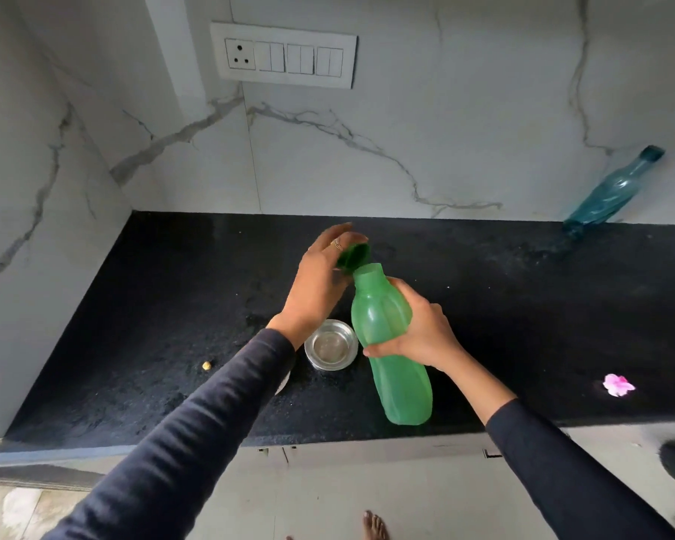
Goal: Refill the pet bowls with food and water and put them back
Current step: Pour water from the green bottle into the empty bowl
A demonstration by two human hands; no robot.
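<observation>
A green plastic bottle [394,344] stands tilted over the black counter [172,305], its mouth uncovered. My right hand [421,329] grips it round the middle. My left hand [320,274] holds the dark green cap [353,257] just left of the bottle's mouth, the cap's hollow side facing me. A small steel bowl [331,344] sits on the counter between my forearms, left of the bottle; it looks wet inside. Part of a second round steel object shows under my left sleeve, mostly hidden.
A blue plastic bottle [608,192] leans against the marble wall at the back right. A pink flower [618,385] lies at the counter's right front, a small yellowish crumb [207,365] at its left. A switch panel [283,54] is on the wall. A bare foot [375,526] is below.
</observation>
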